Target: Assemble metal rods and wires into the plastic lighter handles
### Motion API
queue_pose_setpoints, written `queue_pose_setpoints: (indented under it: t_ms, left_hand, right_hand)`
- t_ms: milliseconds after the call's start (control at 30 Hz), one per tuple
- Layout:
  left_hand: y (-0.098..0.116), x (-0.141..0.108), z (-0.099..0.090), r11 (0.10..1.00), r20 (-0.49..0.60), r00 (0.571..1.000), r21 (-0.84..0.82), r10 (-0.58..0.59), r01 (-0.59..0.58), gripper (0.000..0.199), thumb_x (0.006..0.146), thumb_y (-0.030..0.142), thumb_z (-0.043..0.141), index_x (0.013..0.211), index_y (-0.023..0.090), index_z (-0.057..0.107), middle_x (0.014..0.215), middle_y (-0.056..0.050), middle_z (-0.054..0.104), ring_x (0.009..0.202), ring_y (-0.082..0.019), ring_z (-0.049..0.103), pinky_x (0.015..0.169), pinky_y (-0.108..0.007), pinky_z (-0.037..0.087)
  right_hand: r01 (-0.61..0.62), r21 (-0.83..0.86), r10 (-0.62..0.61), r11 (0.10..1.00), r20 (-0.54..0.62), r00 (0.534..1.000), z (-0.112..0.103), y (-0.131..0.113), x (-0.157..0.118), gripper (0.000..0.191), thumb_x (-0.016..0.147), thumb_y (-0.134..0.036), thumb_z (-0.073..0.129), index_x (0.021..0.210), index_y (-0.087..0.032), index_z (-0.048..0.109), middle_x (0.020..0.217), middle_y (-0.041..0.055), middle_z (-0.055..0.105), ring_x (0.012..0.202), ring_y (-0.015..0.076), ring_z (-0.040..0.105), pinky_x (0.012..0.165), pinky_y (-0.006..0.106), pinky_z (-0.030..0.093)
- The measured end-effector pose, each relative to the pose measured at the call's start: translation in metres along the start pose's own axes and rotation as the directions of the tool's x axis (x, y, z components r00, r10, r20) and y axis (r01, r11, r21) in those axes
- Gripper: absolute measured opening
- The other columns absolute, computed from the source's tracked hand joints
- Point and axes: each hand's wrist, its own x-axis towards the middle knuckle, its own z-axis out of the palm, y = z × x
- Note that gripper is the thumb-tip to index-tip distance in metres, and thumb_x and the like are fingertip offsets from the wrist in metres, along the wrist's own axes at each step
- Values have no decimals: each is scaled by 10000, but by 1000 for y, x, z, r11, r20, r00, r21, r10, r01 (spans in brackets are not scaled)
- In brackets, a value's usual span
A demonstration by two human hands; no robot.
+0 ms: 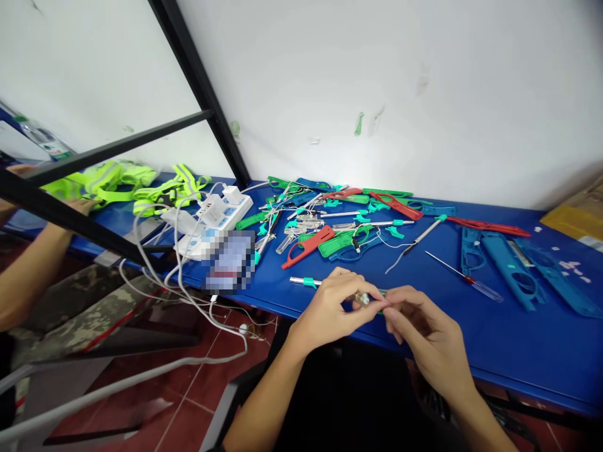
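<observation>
Near the table's front edge, my left hand (pixel 342 307) is closed around a small lighter part (pixel 362 298) with a pale, brass-coloured end. My right hand (pixel 426 339) pinches at the same spot, fingertips meeting those of my left; what it grips is mostly hidden. Beyond my left hand a metal lighter tube (pixel 301 281) with a teal piece sticks out; whether it is held or lying there I cannot tell. Ahead lies a heap of lighter parts: red casing halves (pixel 308 246), green casings (pixel 339 243), metal tubes, teal pieces and white wires.
A screwdriver (pixel 485 289) and blue casing halves (pixel 511 267) lie to the right on the blue table (pixel 424 301). A white power strip (pixel 226 220) with cables and a blurred-out phone (pixel 230 260) are at left. Past the black frame (pixel 202 94), another person's arm (pixel 38 270) reaches toward neon-yellow straps (pixel 108 182).
</observation>
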Motion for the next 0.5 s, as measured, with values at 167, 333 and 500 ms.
queue_pose_setpoints:
  t_ms: [167,333,500]
  left_hand:
    - [2,1,0,1000,-28,1000,-28,3,-4,167,1049,343,770,949,212,795,711,16,683,714,-155,607,837,-334,494]
    - [3,-3,-2,998,1,1000,-60,-21,21,165,1047,377,774,1041,212,775,794,2,678,762,-161,601,840,-328,498]
    - [3,-8,-7,942,87,972,-242,-218,233,349,1167,519,510,1303,226,641,1074,-57,667,949,-188,626,881,-330,524]
  right_hand:
    - [18,-54,-17,998,16,1000,0,0,0,144,1035,-380,748,984,-253,796,809,19,710,550,118,570,473,265,448]
    - [5,-63,-6,998,-19,1000,0,-1,0,189,1038,-407,740,961,-239,780,731,6,656,558,124,556,496,263,436]
    - [-95,88,99,992,-48,994,1,-2,0,273,1010,-459,771,896,-214,728,681,-9,602,543,113,499,485,247,411]
